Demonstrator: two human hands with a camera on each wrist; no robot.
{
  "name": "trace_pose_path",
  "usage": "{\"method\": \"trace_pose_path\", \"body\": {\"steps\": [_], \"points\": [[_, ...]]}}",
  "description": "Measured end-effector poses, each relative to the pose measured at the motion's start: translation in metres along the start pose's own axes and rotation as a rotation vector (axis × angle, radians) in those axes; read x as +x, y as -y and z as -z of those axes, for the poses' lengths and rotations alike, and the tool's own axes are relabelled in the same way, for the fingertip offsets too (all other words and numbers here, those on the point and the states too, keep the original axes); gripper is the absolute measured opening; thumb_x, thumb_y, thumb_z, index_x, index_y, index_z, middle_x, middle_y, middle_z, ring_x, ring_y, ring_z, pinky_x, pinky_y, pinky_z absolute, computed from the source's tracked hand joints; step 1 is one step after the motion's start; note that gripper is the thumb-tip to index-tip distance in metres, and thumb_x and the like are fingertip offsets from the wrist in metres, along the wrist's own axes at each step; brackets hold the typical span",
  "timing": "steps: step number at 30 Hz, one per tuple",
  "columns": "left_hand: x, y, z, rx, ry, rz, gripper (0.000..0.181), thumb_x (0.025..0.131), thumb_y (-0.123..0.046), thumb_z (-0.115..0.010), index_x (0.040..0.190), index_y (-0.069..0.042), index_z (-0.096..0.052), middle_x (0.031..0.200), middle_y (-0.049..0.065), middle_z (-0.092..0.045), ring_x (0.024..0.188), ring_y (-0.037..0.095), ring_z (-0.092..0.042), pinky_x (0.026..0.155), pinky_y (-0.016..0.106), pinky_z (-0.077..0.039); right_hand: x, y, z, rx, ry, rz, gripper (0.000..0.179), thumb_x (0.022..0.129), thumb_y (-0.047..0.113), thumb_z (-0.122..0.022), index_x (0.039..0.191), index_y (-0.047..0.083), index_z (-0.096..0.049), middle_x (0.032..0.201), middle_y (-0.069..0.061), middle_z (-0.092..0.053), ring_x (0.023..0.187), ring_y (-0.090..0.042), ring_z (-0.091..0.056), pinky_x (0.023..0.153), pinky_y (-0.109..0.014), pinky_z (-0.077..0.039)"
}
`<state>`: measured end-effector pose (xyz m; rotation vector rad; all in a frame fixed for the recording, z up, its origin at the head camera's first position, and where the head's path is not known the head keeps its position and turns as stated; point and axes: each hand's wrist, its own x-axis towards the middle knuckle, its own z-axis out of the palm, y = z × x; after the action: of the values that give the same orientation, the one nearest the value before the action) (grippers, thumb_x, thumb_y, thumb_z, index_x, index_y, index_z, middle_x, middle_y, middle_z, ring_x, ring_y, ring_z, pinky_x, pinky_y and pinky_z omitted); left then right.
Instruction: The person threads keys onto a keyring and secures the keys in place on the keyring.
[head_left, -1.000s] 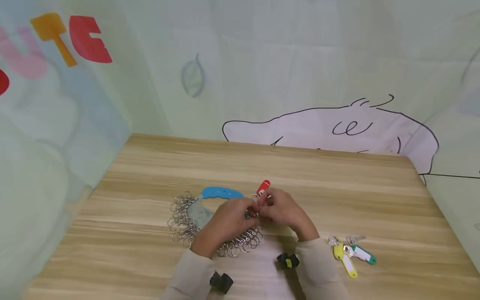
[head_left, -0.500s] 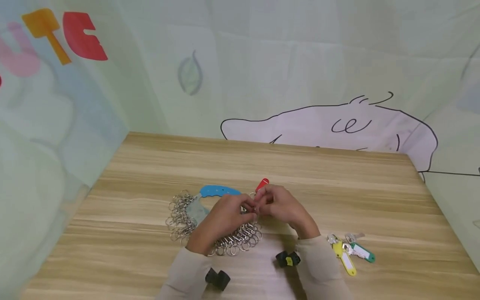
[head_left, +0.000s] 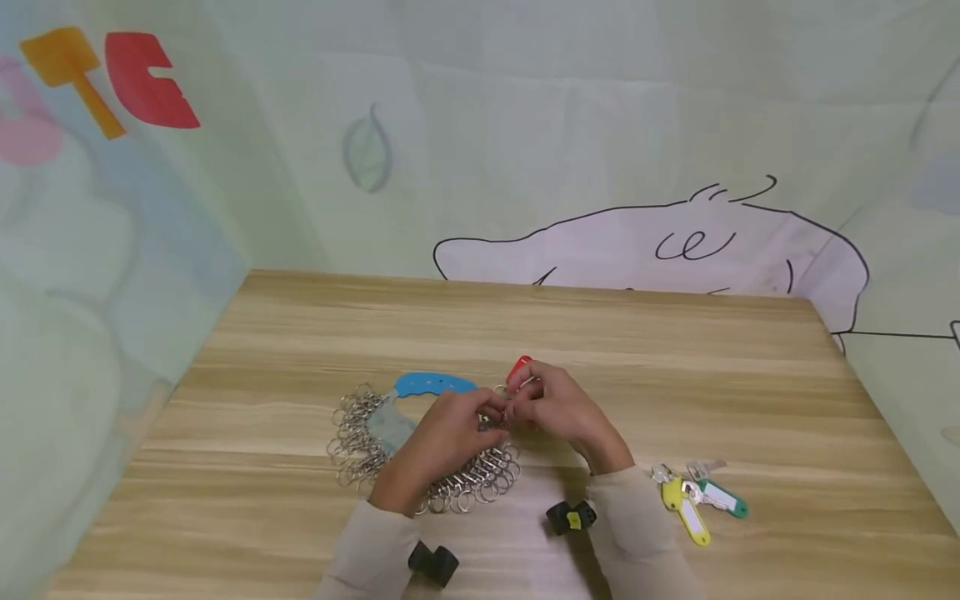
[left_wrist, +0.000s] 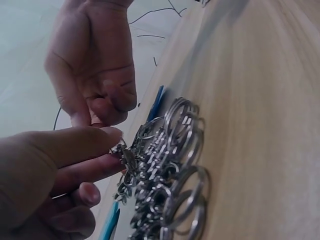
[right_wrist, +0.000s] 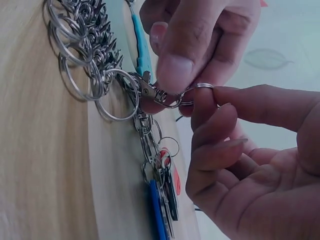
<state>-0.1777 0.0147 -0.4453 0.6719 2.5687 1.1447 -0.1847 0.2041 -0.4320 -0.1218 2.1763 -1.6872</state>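
In the head view, my left hand (head_left: 442,437) is over the right part of a key holder with a curved grey plate (head_left: 386,425) and a blue handle (head_left: 429,383). Several metal clasps with split rings (head_left: 480,479) hang along its edge. The right wrist view shows my left thumb and fingers pinching one swivel clasp (right_wrist: 150,91). My right hand (right_wrist: 245,165) pinches the split ring (right_wrist: 202,86) joined to that clasp. A red key tag (head_left: 517,367) lies just beyond my right hand, partly covered by it. Below the clasp, a blue tag (right_wrist: 158,210) hangs among other rings.
Keys with a yellow tag (head_left: 686,512) and a green tag (head_left: 723,498) lie on the wooden table (head_left: 315,325), right of my right sleeve (head_left: 637,517). Black wrist devices (head_left: 433,564) stick out beside both sleeves. Printed cloth walls (head_left: 562,125) stand behind and left.
The fingers of my right hand shift slightly about the ring and cover more of the red tag. Both hands stay together at the clasp, and the head view shifts a little.
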Motion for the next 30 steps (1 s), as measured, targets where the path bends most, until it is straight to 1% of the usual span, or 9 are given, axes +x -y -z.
{"method": "trace_pose_path", "body": {"steps": [3, 9, 13, 16, 21, 23, 25, 28, 30], "points": [[0.0, 0.0, 0.0, 0.024, -0.019, -0.003, 0.023, 0.089, -0.017, -0.078, 0.11, -0.011, -0.073, 0.092, -0.006, -0.074, 0.087, 0.01, -0.067, 0.074, 0.033, -0.05, 0.001, 0.0, -0.001, 0.013, -0.01, -0.017, 0.025, 0.082, -0.006, -0.062, 0.106, -0.003, -0.058, 0.079, -0.01, -0.065, 0.069, -0.021, -0.057, 0.063, -0.031, -0.046], [-0.001, 0.0, 0.001, 0.048, -0.032, -0.023, 0.016, 0.092, -0.023, -0.075, 0.106, -0.014, -0.077, 0.087, -0.011, -0.07, 0.069, 0.007, -0.057, 0.063, 0.03, -0.048, -0.001, 0.001, 0.002, 0.016, 0.028, 0.019, 0.021, 0.085, -0.008, -0.06, 0.105, -0.004, -0.058, 0.079, -0.01, -0.066, 0.07, -0.023, -0.057, 0.061, -0.032, -0.045], [-0.001, 0.0, 0.003, 0.052, -0.015, -0.018, 0.018, 0.097, -0.027, -0.069, 0.105, -0.013, -0.077, 0.09, -0.01, -0.069, 0.081, 0.01, -0.06, 0.074, 0.034, -0.049, 0.0, -0.001, 0.006, 0.03, 0.082, 0.049, 0.02, 0.087, -0.012, -0.055, 0.105, -0.005, -0.058, 0.082, -0.012, -0.067, 0.073, -0.03, -0.058, 0.062, -0.034, -0.045], [-0.001, 0.001, 0.004, 0.042, 0.004, -0.01, 0.023, 0.101, -0.031, -0.063, 0.1, -0.012, -0.077, 0.088, -0.007, -0.066, 0.085, 0.014, -0.059, 0.078, 0.038, -0.049, 0.001, -0.003, 0.009, 0.033, 0.114, 0.077, 0.024, 0.085, -0.017, -0.052, 0.107, -0.007, -0.058, 0.086, -0.014, -0.069, 0.079, -0.034, -0.062, 0.066, -0.036, -0.047], [-0.002, 0.004, 0.005, 0.023, 0.026, -0.003, 0.032, 0.104, -0.031, -0.056, 0.081, -0.013, -0.07, 0.076, -0.003, -0.055, 0.074, 0.016, -0.051, 0.068, 0.036, -0.045, 0.003, -0.006, 0.009, 0.027, 0.159, 0.131, 0.026, 0.082, -0.015, -0.06, 0.107, -0.007, -0.059, 0.088, -0.014, -0.068, 0.083, -0.027, -0.064, 0.072, -0.034, -0.047], [-0.002, 0.005, 0.005, 0.025, 0.028, -0.007, 0.033, 0.105, -0.028, -0.055, 0.079, -0.013, -0.068, 0.075, -0.003, -0.053, 0.073, 0.016, -0.049, 0.067, 0.035, -0.043, 0.004, -0.007, 0.008, 0.03, 0.165, 0.134, 0.024, 0.083, -0.013, -0.064, 0.106, -0.007, -0.06, 0.087, -0.015, -0.068, 0.082, -0.025, -0.063, 0.072, -0.033, -0.046], [-0.002, 0.006, 0.005, 0.023, 0.028, -0.019, 0.029, 0.105, -0.026, -0.056, 0.084, -0.012, -0.07, 0.077, -0.003, -0.053, 0.074, 0.015, -0.05, 0.068, 0.036, -0.044, 0.004, -0.008, 0.007, 0.031, 0.159, 0.124, 0.023, 0.083, -0.011, -0.067, 0.104, -0.006, -0.059, 0.086, -0.015, -0.067, 0.08, -0.024, -0.062, 0.07, -0.032, -0.045], [-0.003, 0.006, 0.005, 0.002, 0.019, -0.018, 0.019, 0.101, -0.025, -0.063, 0.104, -0.01, -0.074, 0.086, -0.005, -0.058, 0.079, 0.014, -0.053, 0.072, 0.035, -0.046, 0.004, -0.008, 0.006, 0.04, 0.145, 0.114, 0.022, 0.083, -0.012, -0.066, 0.104, -0.006, -0.058, 0.084, -0.015, -0.067, 0.078, -0.024, -0.061, 0.069, -0.032, -0.046], [-0.003, 0.005, 0.005, -0.018, 0.004, -0.025, 0.024, 0.096, -0.023, -0.069, 0.116, -0.009, -0.072, 0.094, -0.006, -0.063, 0.084, 0.014, -0.055, 0.074, 0.035, -0.048, 0.003, -0.008, 0.006, 0.048, 0.136, 0.109, 0.023, 0.083, -0.014, -0.064, 0.104, -0.005, -0.058, 0.083, -0.013, -0.067, 0.078, -0.025, -0.062, 0.07, -0.032, -0.046]]}}
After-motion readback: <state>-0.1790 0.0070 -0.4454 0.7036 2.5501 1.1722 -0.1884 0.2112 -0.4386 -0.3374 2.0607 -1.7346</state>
